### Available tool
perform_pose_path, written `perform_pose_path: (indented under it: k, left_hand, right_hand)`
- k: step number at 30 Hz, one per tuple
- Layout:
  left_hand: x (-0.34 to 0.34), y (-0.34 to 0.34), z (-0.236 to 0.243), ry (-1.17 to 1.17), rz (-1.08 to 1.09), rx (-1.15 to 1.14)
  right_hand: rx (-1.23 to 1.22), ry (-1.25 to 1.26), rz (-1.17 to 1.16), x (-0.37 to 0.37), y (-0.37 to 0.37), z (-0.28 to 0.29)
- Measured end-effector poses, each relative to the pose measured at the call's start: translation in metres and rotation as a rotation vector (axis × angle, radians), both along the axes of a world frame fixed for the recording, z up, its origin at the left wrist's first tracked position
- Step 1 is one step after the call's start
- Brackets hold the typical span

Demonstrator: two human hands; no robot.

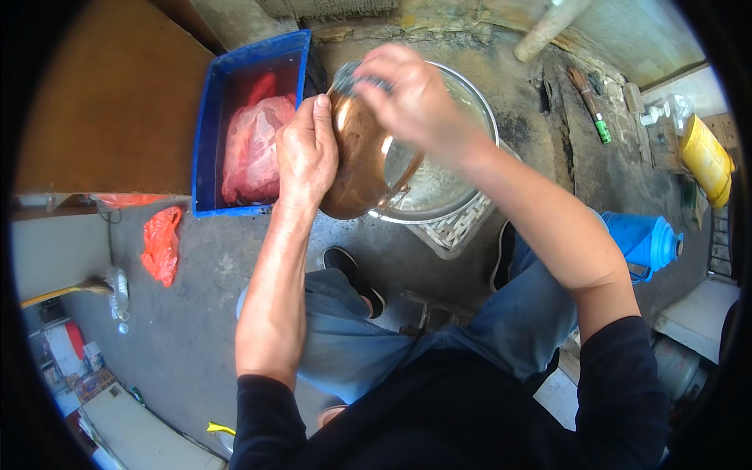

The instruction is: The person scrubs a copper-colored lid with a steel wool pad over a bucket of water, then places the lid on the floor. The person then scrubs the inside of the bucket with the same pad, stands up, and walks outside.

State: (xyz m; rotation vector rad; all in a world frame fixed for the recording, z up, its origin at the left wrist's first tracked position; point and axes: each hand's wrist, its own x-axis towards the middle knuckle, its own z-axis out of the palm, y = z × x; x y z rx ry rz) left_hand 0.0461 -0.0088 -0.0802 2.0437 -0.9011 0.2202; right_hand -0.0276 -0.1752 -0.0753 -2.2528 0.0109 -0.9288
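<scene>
Head camera view shows a person in a black top (462, 415) and blue jeans (345, 337), both bare hands at work on a copper-coloured pot (356, 157) tilted over the left part of a round metal basin (439, 215); whether pot and basin touch cannot be told. The left hand (305, 149) grips the pot at its left side, thumb pressed along the metal toward the far edge, while its other fingers are largely hidden, their spread impossible to tell. The right hand (411, 98), blurred, reaches across the basin from the right, its fingers bent around a grey scrubber (362, 78) and pinching it at the pot's far end. A curved handle (407, 174) juts from the pot's right side.

Beneath the basin, a white lattice stand (454, 233) shows on the near side. Just left of the pot, a blue bin (261, 45) holds a large chunk of pinkish meat (251, 157) in reddish liquid. Farther left and nearer, a crumpled red plastic bag (161, 245) lies on the grey floor (204, 313). Dark shoes (352, 278) are planted on the near side of the basin. At right, a blue flask (642, 239) sits beside the person's right leg; beyond it, toward the far right, are a green-tipped brush (583, 90) and a yellow bag (707, 160).
</scene>
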Motion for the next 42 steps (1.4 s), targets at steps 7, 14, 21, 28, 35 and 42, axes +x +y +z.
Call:
perform_pose_path:
  k: [7,14,21,28,35,42]
  left_hand:
    - [-0.018,-0.006,0.009,0.017,0.011,-0.083]
    - [-0.025,-0.013,0.014,0.106,0.039,-0.046]
    - [-0.026,-0.01,0.013,0.123,0.041,-0.069]
    - [-0.026,-0.011,0.009,0.077,0.038,-0.13]
    - [-0.027,-0.006,0.007,0.001,0.038,-0.122]
    - [-0.021,-0.001,-0.006,-0.046,0.063,-0.059]
  right_hand:
    - [0.079,0.277,-0.155,0.002,-0.04,0.011]
    - [-0.333,0.003,-0.112,-0.008,-0.03,0.004]
    - [-0.36,-0.146,0.064,-0.021,0.007,0.008]
    - [-0.214,-0.046,-0.107,-0.005,-0.038,-0.011]
    - [-0.224,-0.024,-0.027,-0.015,-0.03,-0.004]
    - [-0.144,-0.002,-0.062,-0.015,-0.017,-0.016]
